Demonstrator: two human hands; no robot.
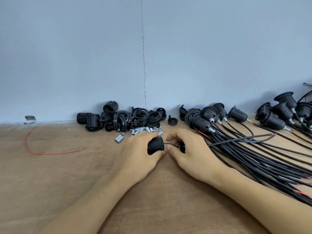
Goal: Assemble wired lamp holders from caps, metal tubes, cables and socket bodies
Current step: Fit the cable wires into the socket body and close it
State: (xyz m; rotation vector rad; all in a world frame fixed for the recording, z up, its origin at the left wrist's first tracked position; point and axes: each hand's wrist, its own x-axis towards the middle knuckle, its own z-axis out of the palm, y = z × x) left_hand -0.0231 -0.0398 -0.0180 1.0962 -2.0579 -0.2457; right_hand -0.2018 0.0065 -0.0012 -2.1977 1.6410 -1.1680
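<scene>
My left hand (140,154) grips a black ribbed socket body (155,146) just above the table. My right hand (189,152) holds a small black part (182,147), mostly hidden by its fingers. A thin black wire and a red wire (166,152) run between the two parts. Short metal tubes (143,130) lie scattered just behind my hands. A heap of loose black caps and socket bodies (125,118) sits against the wall.
Finished lamp holders (239,115) with long black cables (261,159) fan out across the right side of the wooden table (67,174). A loose red wire (33,149) curves at the left. A metal bracket (30,119) sits at the wall's foot.
</scene>
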